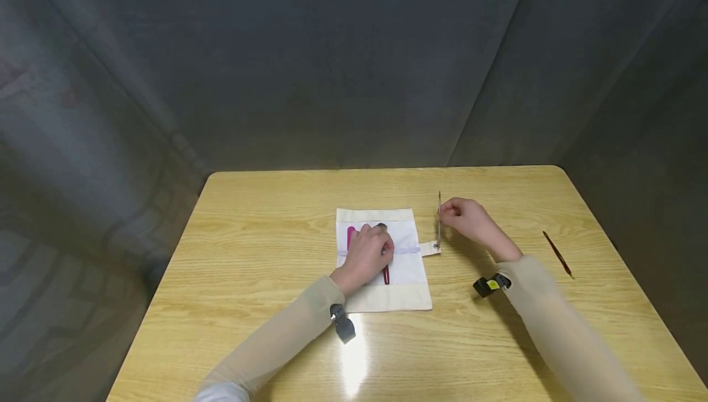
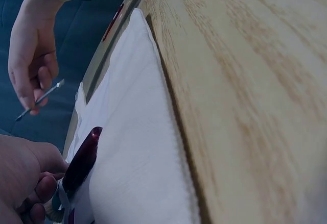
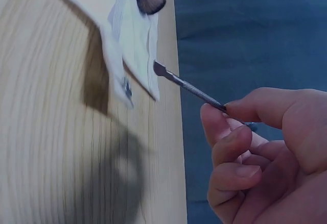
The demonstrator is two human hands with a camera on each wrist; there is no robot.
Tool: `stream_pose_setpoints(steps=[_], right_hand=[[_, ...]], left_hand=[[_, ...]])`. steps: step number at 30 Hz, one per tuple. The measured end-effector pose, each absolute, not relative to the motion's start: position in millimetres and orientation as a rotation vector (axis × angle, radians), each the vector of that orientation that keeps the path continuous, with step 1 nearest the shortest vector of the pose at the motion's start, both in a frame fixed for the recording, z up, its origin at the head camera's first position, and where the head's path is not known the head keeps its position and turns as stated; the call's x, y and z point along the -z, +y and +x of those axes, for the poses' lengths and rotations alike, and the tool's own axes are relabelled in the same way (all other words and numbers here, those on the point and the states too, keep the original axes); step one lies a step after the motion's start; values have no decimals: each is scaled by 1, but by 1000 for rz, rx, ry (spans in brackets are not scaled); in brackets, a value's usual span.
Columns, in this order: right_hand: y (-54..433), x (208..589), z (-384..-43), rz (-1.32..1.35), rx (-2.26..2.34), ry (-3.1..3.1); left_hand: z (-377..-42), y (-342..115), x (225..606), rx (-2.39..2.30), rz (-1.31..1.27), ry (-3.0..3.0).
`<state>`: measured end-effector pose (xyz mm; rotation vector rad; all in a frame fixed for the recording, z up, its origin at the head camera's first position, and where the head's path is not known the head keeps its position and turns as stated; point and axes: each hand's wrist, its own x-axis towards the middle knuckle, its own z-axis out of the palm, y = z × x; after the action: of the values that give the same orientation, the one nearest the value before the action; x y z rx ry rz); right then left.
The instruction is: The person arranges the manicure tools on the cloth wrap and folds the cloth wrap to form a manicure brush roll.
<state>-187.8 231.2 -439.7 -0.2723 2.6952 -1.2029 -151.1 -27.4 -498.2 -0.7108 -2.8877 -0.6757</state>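
Note:
My right hand (image 1: 467, 217) pinches a slim metal cuticle pusher (image 3: 196, 90) between thumb and index finger, raised beside the right edge of an unrolled white cloth tool roll (image 1: 406, 296). The pusher's flat blade points toward the cloth in the right wrist view. My left hand (image 1: 367, 254) is over the middle of the roll, its curled fingers pinching the pale elastic band (image 3: 120, 9) that crosses it. Under that hand lies a makeup brush with a dark red handle (image 2: 84, 157) and dark bristles (image 3: 152, 2). Left of it, a pink flat rounded tool (image 1: 351, 234) is partly covered by the hand.
A thin dark red stick with a gold-coloured tip (image 1: 557, 254) lies at the right of the wooden table (image 1: 249, 236). The roll's short strap with a metal snap (image 1: 431, 248) extends to the right, below the pusher. Dark curtains (image 1: 354, 70) surround the table.

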Motion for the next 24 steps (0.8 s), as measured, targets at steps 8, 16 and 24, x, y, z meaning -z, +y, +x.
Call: stream_pose_setpoints(steps=[8, 16, 24], right_hand=[[206, 443, -197, -261, 1314, 2626], [184, 442, -200, -294, 1328, 2614], [172, 446, -202, -321, 1327, 2548]], left_hand=[[-151, -28, 498, 687, -714, -2868], [-150, -28, 497, 678, -717, -2878], [-149, -28, 496, 676, -717, -2886]])
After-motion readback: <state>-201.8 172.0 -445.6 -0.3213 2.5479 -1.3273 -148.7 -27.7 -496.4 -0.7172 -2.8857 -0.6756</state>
